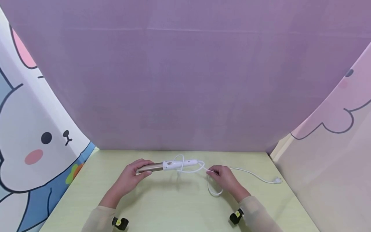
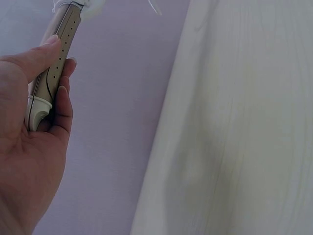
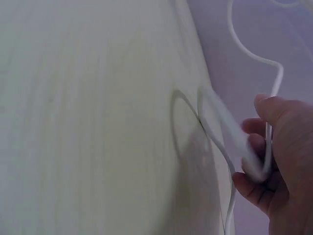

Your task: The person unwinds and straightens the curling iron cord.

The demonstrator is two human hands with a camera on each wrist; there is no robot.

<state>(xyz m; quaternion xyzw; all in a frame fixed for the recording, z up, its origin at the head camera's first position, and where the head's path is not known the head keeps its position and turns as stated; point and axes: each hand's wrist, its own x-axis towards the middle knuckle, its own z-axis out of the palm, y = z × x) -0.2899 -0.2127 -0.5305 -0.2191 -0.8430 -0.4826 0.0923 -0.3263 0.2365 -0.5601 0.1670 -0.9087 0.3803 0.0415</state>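
Note:
My left hand (image 1: 130, 177) grips the gold-coloured barrel of a hair straightener (image 1: 150, 167), holding it level above the table. Its white handle (image 1: 189, 163) points right, with a loop of white cord round it. In the left wrist view, the thumb lies along the barrel (image 2: 62, 54), which has a row of small dark holes, and the fingers curl behind it. To the right, my right hand (image 1: 227, 180) holds the power cord (image 1: 214, 194) between thumb and curled fingers. In the right wrist view, the cord (image 3: 276, 83) passes through that hand, and part of it is blurred.
The cord's far end runs right to a white plug (image 1: 277, 180) near the right edge of the pale table (image 1: 174, 206). A purple panel (image 1: 185, 83) stands behind the table. Cartoon-printed panels (image 1: 29, 129) flank it. Small black wrist devices (image 1: 236, 217) sit by both sleeves.

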